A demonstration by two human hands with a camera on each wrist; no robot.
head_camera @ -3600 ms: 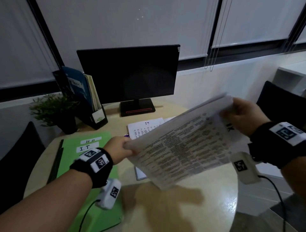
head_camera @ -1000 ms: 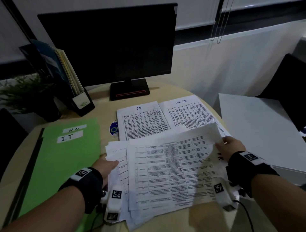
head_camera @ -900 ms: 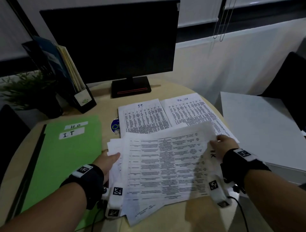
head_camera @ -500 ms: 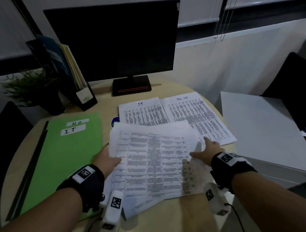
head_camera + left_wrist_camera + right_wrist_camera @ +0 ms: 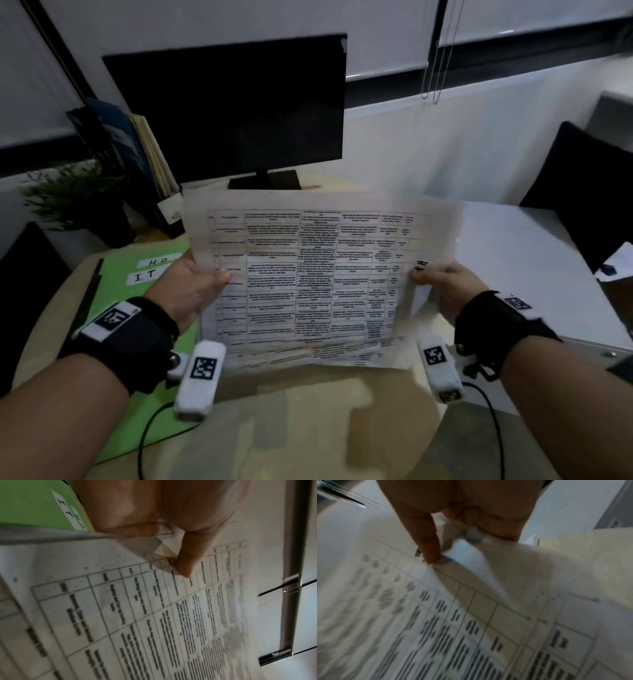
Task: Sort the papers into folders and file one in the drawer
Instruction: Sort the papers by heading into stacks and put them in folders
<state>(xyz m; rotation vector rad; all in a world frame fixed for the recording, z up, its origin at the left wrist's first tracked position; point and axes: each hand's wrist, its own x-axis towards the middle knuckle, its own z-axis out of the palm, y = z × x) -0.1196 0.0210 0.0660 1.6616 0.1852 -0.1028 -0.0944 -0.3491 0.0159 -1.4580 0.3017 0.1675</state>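
Sorting step, by the look of it: papers [image 5: 315, 284] held up over the table, edges pinched by left hand [image 5: 191, 291] and right hand [image 5: 445, 287]. Next, likely lowering onto green folders [image 5: 113, 270] just left, under the left hand, after reading the heading.

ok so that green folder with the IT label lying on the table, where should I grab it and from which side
Probably the green folder by its right long edge, coming in from the right near the IT label. It lies flat, so a thumb must slide under an edge; that one is nearest the left hand, which now pinches the papers.
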